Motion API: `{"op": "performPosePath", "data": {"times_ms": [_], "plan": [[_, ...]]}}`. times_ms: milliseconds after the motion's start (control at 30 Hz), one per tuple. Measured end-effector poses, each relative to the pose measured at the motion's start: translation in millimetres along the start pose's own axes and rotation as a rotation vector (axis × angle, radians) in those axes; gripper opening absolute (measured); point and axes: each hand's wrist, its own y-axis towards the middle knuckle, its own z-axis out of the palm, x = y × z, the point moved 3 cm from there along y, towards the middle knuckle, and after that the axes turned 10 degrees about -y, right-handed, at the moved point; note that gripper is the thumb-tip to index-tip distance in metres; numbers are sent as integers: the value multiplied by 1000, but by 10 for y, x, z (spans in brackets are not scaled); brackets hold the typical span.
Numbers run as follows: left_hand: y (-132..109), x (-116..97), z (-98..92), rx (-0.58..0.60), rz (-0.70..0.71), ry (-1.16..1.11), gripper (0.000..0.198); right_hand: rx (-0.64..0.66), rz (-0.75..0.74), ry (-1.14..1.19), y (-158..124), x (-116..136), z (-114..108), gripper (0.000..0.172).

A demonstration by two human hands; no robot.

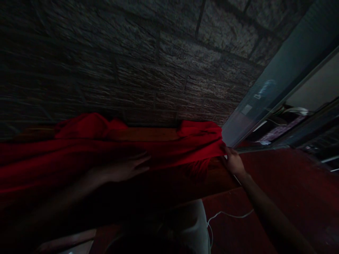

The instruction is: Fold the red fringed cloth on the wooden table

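Note:
A long red cloth [161, 151] stretches across a dark wooden table [150, 133], with bunched folds at its left and right and a loose hanging bit below its right part. Over its middle, my left hand [124, 169] lies flat with fingers stretched out, blurred and in shadow. At the cloth's right end my right hand [234, 161] pinches the edge between thumb and fingers. Deep shadow hides much of the table's near side.
A rough stone block wall [132, 70] rises right behind the table. To the right stand a grey door frame [254, 102] and a red floor [291, 187]. A white cable [227, 213] trails over the floor near a pale chair [197, 225].

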Motion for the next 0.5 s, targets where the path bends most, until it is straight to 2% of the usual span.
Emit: {"op": "performPosePath", "data": {"times_ms": [67,200,267,367,433,500], "plan": [[133,184,-125,10,-105,-70,66,13,11,-36,50,-24,53,47],[416,515,-248,-131,-240,-80,71,5,10,-41,135,-4,104,51],[540,565,-228,-146,-231,-74,66,-3,7,-51,160,32,108,55],[672,542,-174,-101,-204,-57,58,-32,20,-95,150,61,75,57],[709,547,-155,-73,-229,-6,54,-58,28,-127,105,45,34,60],[712,611,-163,-92,-289,56,53,-81,31,-146,42,14,-5,64]]}}
